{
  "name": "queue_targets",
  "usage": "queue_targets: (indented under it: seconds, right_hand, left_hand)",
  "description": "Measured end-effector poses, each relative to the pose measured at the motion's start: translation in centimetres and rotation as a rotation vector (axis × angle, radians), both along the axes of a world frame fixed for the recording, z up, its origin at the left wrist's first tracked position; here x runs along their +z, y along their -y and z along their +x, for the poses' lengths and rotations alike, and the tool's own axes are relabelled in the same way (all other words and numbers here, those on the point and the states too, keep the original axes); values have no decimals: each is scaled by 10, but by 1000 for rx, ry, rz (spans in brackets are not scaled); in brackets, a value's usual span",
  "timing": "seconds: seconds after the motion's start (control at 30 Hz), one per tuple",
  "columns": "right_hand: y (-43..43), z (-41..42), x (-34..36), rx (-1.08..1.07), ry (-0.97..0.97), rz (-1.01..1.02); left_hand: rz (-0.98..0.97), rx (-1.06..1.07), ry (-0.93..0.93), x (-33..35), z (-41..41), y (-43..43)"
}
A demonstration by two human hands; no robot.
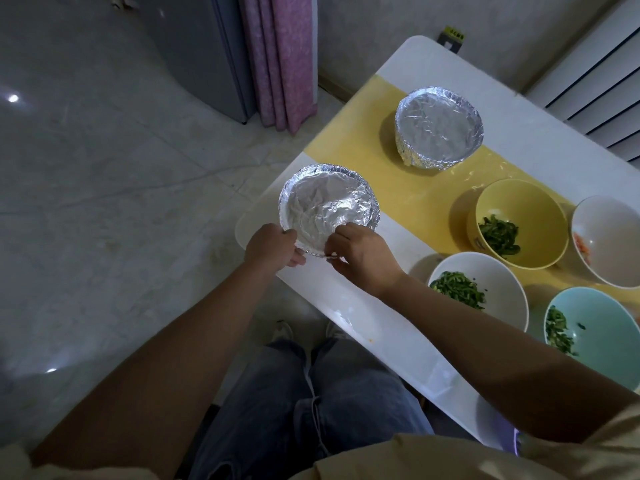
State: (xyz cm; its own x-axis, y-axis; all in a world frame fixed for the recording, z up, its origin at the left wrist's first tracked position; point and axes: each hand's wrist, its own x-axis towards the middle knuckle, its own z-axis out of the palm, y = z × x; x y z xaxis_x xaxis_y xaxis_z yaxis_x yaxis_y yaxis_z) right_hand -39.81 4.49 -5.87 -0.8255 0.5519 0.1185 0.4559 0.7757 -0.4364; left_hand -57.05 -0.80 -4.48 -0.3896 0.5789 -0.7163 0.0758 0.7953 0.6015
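Both hands [273, 249] [360, 256] pinch the foil-covered dish's [327, 202] near rim.

Head view — steeply down, close

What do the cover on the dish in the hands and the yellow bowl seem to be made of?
The cover looks like thin aluminium foil: it is silvery, shiny, full of fine creases, and crimped around the rim. The yellow bowl looks like glazed ceramic or perhaps melamine: it has a smooth, even colour, a thick wall and a soft sheen, and the picture cannot settle which.
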Motion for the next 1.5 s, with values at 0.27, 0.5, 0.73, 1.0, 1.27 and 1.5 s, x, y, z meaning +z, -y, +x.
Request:
queue_targets:
  seconds: [0.27,0.5,0.73,1.0,1.27,1.5]
  right_hand:
    - [14,-16,0,15,-36,-11]
    - [16,-22,0,-53,-58,-21]
    - [24,-22,-4,-141,-62,-53]
    - [21,-15,2,-77,28,-9]
    - [18,0,-1,-86,-22,56]
    - [25,-10,-3,-128,-20,20]
  left_hand:
    - [-16,145,68,-11,12,6]
    - [-8,232,132,-3,20,3]
    - [66,95,6,-2,18,5]
    - [108,71,-11,-8,8,4]
    - [-46,80,177,-1,17,9]
    - [20,44,45,-11,18,7]
